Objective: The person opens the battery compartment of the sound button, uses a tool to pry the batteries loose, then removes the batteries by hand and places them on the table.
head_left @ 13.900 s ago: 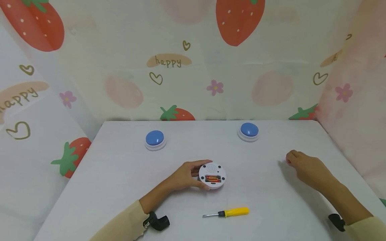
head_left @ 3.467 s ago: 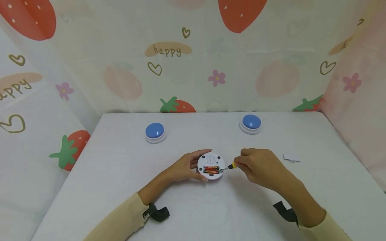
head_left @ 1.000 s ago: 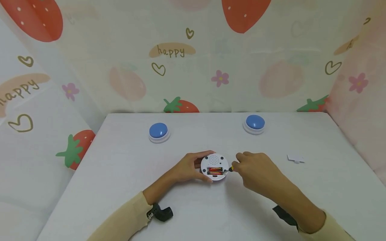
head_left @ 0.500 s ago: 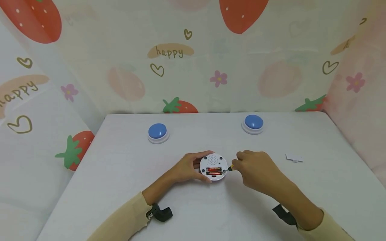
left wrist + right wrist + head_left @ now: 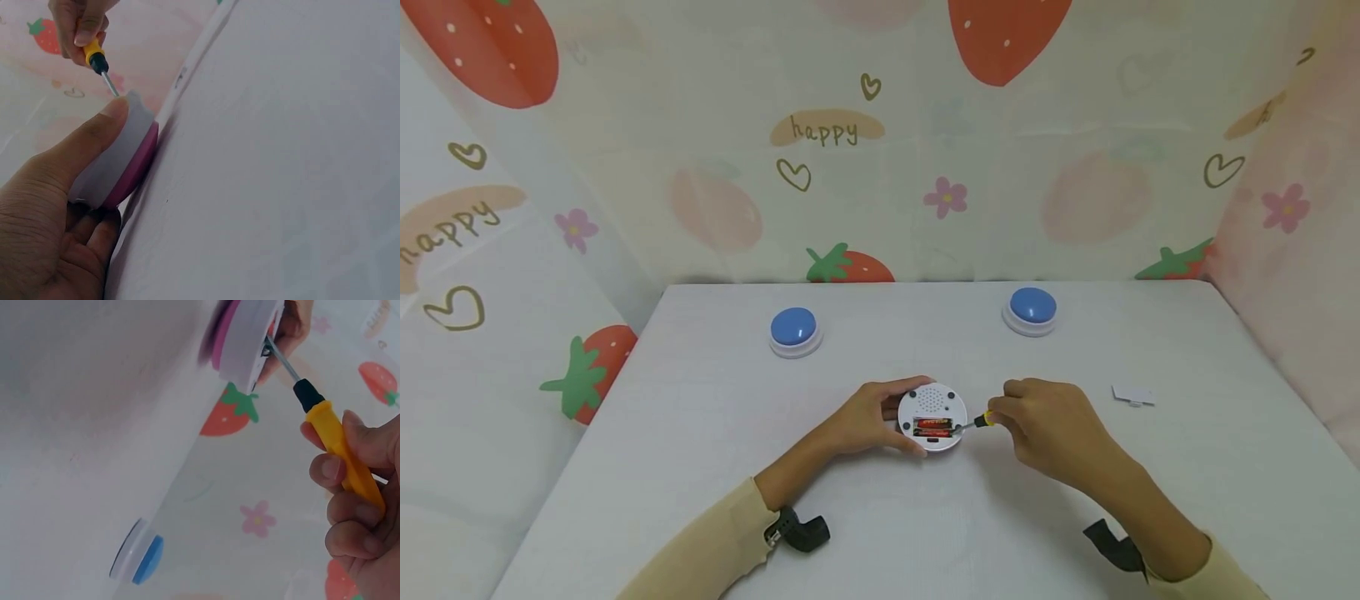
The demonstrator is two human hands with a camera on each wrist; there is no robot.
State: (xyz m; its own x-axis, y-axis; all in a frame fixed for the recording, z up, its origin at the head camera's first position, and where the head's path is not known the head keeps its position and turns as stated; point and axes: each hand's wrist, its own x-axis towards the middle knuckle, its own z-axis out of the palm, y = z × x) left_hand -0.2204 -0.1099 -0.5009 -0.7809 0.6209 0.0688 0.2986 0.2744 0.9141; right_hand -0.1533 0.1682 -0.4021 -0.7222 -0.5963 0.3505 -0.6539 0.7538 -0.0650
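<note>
A round white push-button device (image 5: 931, 402) lies bottom up in the head view, its battery compartment uncovered with two red batteries (image 5: 932, 423) inside. My left hand (image 5: 867, 423) grips its left edge between thumb and fingers. Underneath, a pink dome (image 5: 222, 339) faces the table, seen in the right wrist view. My right hand (image 5: 1054, 423) holds a screwdriver (image 5: 337, 440) by its yellow handle, fingers curled round it. The screwdriver's metal shaft slants into the right end of the compartment, with the tip at the lower battery's end.
Two blue push-buttons with white bases stand toward the back of the white table, one left (image 5: 793, 327) and one right (image 5: 1032, 307). A small white battery cover (image 5: 1132, 395) lies to the right of my right hand. A strawberry-print curtain (image 5: 880, 192) hangs behind.
Earlier the screwdriver lay on the table; now my right hand holds it. The white cover has appeared on the table. In the last half second my right hand draws slightly right, showing more shaft.
</note>
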